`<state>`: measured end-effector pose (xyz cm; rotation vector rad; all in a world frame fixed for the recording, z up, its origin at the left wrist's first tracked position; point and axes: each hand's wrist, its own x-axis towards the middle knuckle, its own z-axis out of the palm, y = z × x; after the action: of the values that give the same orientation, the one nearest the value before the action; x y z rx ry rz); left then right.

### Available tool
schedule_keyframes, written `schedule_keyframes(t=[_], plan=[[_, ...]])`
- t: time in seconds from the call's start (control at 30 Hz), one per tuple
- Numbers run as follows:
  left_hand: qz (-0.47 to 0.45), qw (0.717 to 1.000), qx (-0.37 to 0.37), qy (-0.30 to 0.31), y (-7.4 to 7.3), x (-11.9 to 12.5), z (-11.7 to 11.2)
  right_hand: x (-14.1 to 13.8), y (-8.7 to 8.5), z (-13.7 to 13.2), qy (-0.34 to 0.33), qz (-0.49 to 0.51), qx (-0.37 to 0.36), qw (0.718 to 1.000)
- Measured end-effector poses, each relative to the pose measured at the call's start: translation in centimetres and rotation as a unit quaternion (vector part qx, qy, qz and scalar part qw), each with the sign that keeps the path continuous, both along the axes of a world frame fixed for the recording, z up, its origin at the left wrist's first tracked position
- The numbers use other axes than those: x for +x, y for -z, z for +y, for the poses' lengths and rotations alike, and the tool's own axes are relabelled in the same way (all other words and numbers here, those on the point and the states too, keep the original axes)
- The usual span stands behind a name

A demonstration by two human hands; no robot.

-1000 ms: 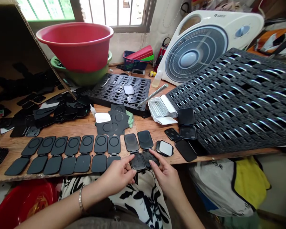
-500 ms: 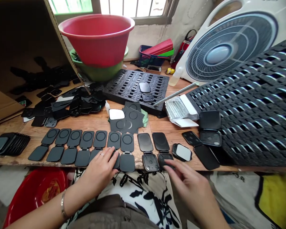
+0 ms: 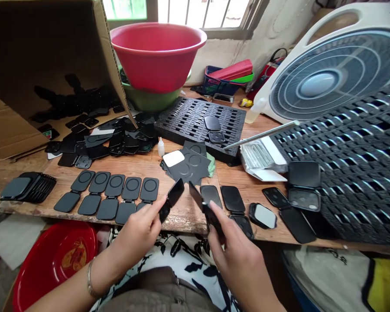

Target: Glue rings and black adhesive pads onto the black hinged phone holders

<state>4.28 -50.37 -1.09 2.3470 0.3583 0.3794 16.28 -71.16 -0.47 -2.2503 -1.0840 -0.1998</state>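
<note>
My left hand (image 3: pixel 139 232) pinches a black hinged two-panel part (image 3: pixel 172 199) and holds it tilted just above the front edge of the wooden table (image 3: pixel 185 212). My right hand (image 3: pixel 234 247) grips a second black hinged part (image 3: pixel 203 208) beside it, also lifted and tilted. To the left lies a row of several open hinged parts (image 3: pixel 117 197) with round rings on their upper panels. To the right of my hands lie two more open parts (image 3: pixel 232 201) and a small black piece with a white face (image 3: pixel 263 215).
A stack of black parts (image 3: pixel 27 187) sits at the left edge. A cardboard box (image 3: pixel 52 65) spills loose black parts. Red basin (image 3: pixel 157 56) on a green one, black slotted trays (image 3: pixel 198 121), a white fan (image 3: pixel 328 73), glue bottle (image 3: pixel 161 147). Red basin (image 3: pixel 55 264) below.
Both hands have each picked up a hinged part from the right end of the row and lifted it off the table. The view has shifted left.
</note>
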Motion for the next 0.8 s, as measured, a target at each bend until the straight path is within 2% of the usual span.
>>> schedule_keyframes(t=[0.03, 0.1, 0.17, 0.23, 0.3, 0.33, 0.4, 0.5, 0.6, 0.7, 0.8], plan=[[0.039, 0.994, -0.096, -0.031, 0.1, -0.1, -0.1, -0.2, 0.0, -0.2, 0.020, 0.070, -0.008, 0.997], [0.115, 0.951, -0.273, -0.084, 0.4, -0.5, -0.8, -0.9, 0.5, -0.2, 0.043, 0.235, -0.016, 0.971], [0.150, 0.899, -0.392, -0.123, 0.8, -0.8, -1.6, -1.7, 1.6, 0.2, 0.061, 0.405, 0.006, 0.912], [0.138, 0.867, -0.454, -0.150, 1.1, -1.0, -2.5, -2.3, 2.8, 0.7, 0.069, 0.547, 0.058, 0.833], [0.116, 0.846, -0.493, -0.165, 1.4, -1.1, -3.2, -2.7, 3.8, 1.3, 0.055, 0.648, 0.111, 0.752], [0.106, 0.840, -0.505, -0.169, 1.6, -1.1, -3.5, -2.8, 4.2, 1.5, 0.044, 0.682, 0.130, 0.719], [0.092, 0.834, -0.517, -0.166, 1.9, -1.1, -3.9, -2.7, 4.6, 1.7, 0.027, 0.726, 0.145, 0.672], [0.098, 0.837, -0.522, -0.128, 2.6, -1.1, -4.1, -2.1, 4.5, 1.9, 0.001, 0.758, 0.136, 0.638], [0.106, 0.825, -0.546, -0.100, 3.1, -1.1, -4.1, -1.3, 4.1, 2.0, -0.034, 0.774, 0.111, 0.623], [0.088, 0.820, -0.554, -0.116, 3.2, -1.2, -3.9, -0.8, 3.9, 2.1, -0.052, 0.779, 0.100, 0.617], [0.075, 0.829, -0.536, -0.140, 3.3, -1.4, -3.8, -0.8, 3.7, 2.1, -0.029, 0.779, 0.108, 0.618]])
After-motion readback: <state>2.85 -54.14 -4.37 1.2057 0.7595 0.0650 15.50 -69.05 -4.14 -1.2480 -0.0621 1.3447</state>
